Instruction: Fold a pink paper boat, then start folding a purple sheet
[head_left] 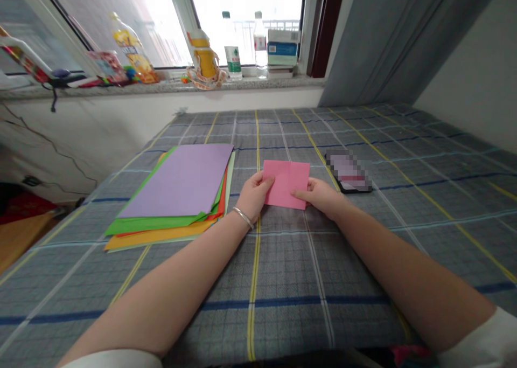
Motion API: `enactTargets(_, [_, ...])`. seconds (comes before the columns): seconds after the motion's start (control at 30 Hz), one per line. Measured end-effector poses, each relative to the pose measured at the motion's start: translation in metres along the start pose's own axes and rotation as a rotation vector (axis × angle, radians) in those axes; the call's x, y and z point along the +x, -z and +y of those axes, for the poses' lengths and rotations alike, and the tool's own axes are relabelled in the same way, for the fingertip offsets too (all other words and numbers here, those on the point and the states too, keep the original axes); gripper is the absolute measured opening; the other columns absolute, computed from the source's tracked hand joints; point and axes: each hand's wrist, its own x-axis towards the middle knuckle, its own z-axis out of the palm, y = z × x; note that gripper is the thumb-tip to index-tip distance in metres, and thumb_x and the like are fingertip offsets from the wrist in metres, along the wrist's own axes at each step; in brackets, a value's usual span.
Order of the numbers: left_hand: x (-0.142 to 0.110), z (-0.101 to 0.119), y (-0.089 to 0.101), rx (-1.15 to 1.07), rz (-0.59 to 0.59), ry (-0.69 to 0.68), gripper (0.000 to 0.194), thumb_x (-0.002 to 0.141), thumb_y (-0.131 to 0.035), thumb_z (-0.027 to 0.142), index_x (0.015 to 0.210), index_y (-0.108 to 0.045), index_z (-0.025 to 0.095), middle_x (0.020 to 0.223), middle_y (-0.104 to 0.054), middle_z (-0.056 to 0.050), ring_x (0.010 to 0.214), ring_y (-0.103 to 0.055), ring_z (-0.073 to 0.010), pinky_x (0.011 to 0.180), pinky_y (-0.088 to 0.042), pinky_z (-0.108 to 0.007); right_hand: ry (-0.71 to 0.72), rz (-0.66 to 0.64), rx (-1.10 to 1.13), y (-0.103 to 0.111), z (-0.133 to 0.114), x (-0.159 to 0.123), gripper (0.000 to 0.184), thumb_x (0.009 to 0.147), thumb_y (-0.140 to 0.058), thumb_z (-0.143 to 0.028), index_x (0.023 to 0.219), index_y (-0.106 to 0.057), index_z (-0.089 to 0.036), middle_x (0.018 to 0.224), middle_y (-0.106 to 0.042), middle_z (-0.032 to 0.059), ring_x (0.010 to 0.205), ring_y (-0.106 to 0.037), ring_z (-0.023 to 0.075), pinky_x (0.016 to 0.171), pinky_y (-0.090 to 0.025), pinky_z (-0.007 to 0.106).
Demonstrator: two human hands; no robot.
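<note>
A small rectangle of pink paper (283, 180) is held between my two hands, with a faint vertical crease right of its middle. My left hand (256, 193), a silver bangle at its wrist, pinches the left edge with the thumb on top. On the opposite edge, my right hand (321, 194) grips with its thumb over the front face. The other fingers lie behind the paper and are partly hidden. To the left rests a stack of coloured paper sheets (180, 182), purple on top, with green, orange and yellow edges beneath.
A phone (349, 173), its screen blurred, lies on the checked bed cover (404, 217) to the right. Along the windowsill (169, 89) stand bottles, including a yellow drink bottle (131, 47), a yellow cup (205, 61) and boxes (283, 53). A grey curtain (375, 34) hangs at the right.
</note>
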Motion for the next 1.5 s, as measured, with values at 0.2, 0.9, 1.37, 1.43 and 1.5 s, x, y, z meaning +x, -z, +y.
enactTargets(0.2, [0.000, 0.000, 0.002, 0.029, 0.070, -0.082, 0.028, 0.069, -0.071, 0.039, 0.086, -0.065, 0.017, 0.073, -0.065, 0.001, 0.062, -0.057, -0.0117, 0.059, -0.045, -0.022, -0.004, -0.009, -0.186, -0.001, -0.002, -0.003, 0.018, 0.069, -0.072, -0.024, 0.086, -0.070, -0.017, 0.089, -0.074, 0.0056, 0.078, -0.067, 0.0201, 0.074, -0.052, 0.035])
enactTargets(0.9, [0.018, 0.018, 0.034, -0.065, 0.414, 0.005, 0.025, 0.077, -0.060, 0.042, 0.077, -0.057, 0.018, 0.069, -0.056, 0.002, 0.049, -0.048, -0.0060, 0.044, -0.039, -0.017, -0.104, -0.093, -0.109, 0.013, 0.003, 0.001, 0.025, 0.065, -0.075, -0.039, 0.078, -0.069, -0.018, 0.071, -0.070, 0.0013, 0.057, -0.057, 0.0120, 0.054, -0.045, 0.024])
enactTargets(1.37, [0.011, 0.011, 0.028, 0.349, 0.269, -0.313, 0.038, 0.083, -0.057, 0.052, 0.066, -0.056, 0.018, 0.059, -0.053, 0.003, 0.056, -0.048, -0.0107, 0.055, -0.039, -0.022, 0.157, 0.107, -0.173, 0.005, 0.002, -0.001, 0.028, 0.071, -0.068, -0.044, 0.082, -0.060, -0.019, 0.080, -0.065, 0.0024, 0.065, -0.056, 0.0136, 0.049, -0.043, 0.023])
enactTargets(1.43, [0.008, 0.014, 0.027, 0.396, 0.227, -0.366, 0.032, 0.082, -0.059, 0.048, 0.072, -0.062, 0.018, 0.065, -0.058, 0.001, 0.061, -0.052, -0.0118, 0.060, -0.041, -0.023, 0.242, 0.200, -0.203, 0.009, 0.007, 0.004, 0.026, 0.074, -0.065, -0.043, 0.082, -0.059, -0.020, 0.078, -0.063, 0.0017, 0.065, -0.055, 0.0144, 0.050, -0.044, 0.025])
enactTargets(1.5, [0.004, 0.018, 0.025, 0.460, 0.163, -0.439, 0.027, 0.082, -0.061, 0.044, 0.079, -0.066, 0.018, 0.073, -0.064, -0.001, 0.068, -0.056, -0.0129, 0.066, -0.044, -0.024, 0.328, 0.293, -0.273, 0.015, 0.010, 0.008, 0.023, 0.076, -0.064, -0.041, 0.084, -0.060, -0.020, 0.077, -0.063, 0.0012, 0.068, -0.057, 0.0156, 0.058, -0.047, 0.028])
